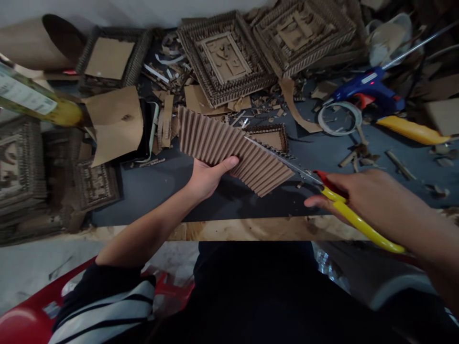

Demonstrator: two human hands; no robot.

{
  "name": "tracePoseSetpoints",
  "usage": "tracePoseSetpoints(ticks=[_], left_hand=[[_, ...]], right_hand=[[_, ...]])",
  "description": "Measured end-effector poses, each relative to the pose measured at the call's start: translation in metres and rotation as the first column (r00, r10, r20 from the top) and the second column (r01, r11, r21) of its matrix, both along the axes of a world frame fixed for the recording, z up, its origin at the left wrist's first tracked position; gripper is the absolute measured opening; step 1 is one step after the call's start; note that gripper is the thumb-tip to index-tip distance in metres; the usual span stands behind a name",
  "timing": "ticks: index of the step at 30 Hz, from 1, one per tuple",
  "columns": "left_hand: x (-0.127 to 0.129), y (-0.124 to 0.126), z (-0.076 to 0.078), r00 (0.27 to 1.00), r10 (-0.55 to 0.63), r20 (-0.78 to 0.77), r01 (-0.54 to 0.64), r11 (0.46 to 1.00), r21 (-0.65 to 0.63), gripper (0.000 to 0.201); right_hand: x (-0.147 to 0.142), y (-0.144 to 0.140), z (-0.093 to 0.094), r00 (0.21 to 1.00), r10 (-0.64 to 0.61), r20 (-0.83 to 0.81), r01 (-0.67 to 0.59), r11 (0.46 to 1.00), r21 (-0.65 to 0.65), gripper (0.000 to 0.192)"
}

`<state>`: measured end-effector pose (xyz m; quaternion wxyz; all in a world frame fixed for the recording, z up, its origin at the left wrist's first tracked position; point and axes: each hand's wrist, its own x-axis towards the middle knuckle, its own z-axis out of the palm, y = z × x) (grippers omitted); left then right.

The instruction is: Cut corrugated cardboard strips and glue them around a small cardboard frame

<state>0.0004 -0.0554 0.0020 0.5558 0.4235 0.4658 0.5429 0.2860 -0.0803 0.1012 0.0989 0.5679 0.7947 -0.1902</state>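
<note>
Two hands at a cluttered worktable, one holding ridged cardboard, the other cutting into it with scissors.

Well left of the left hand lies a yellow-capped bottle (39, 102), with a folded piece of plain cardboard (114, 124) nearer in. The left hand (208, 177) is closed on the lower edge of a corrugated cardboard sheet (229, 150), thumb on top, holding it tilted above the dark table (161, 186). Beyond this sheet sits a square layered cardboard frame (225, 57). The scissors (322, 191), their blades laid across the sheet's right part, are gripped by the right hand (362, 196), fingers wrapped through the yellow handles. Beyond the right hand lie a tape roll (340, 118) and a blue glue gun (369, 88), well apart from it.
</note>
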Motion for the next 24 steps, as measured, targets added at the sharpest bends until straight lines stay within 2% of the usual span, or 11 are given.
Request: tracePoseSetpoints(ticks=[4, 7, 10, 14, 18, 24], left_hand=[[-0.003, 0.003, -0.003, 0.999, 0.053, 0.006, -0.053, 0.998, -0.016, 0.088], [-0.003, 0.005, -0.003, 0.997, 0.072, 0.018, -0.071, 0.997, -0.014, 0.08], [-0.002, 0.004, -0.001, 0.997, 0.072, 0.024, -0.072, 0.997, -0.001, 0.081], [0.0, 0.001, 0.0, 0.996, 0.073, 0.045, -0.074, 0.997, 0.022, 0.086], [0.001, -0.001, 0.0, 0.996, 0.078, 0.039, -0.08, 0.996, 0.041, 0.092], [0.001, 0.002, -0.002, 0.995, 0.072, 0.063, -0.075, 0.996, 0.045, 0.086]], right_hand=[[-0.001, 0.008, -0.006, 0.999, 0.018, 0.047, -0.017, 0.999, -0.033, 0.076], [-0.008, 0.016, -0.001, 0.995, 0.01, 0.096, -0.007, 0.999, -0.033, 0.069], [-0.015, 0.02, 0.007, 0.991, 0.011, 0.133, -0.002, 0.998, -0.066, 0.068], [-0.019, 0.02, 0.013, 0.991, 0.041, 0.13, -0.032, 0.997, -0.069, 0.073], [-0.015, 0.019, 0.014, 0.985, 0.019, 0.172, -0.017, 1.0, -0.013, 0.083], [-0.013, 0.017, 0.01, 0.989, 0.009, 0.151, -0.016, 0.999, 0.044, 0.092]])
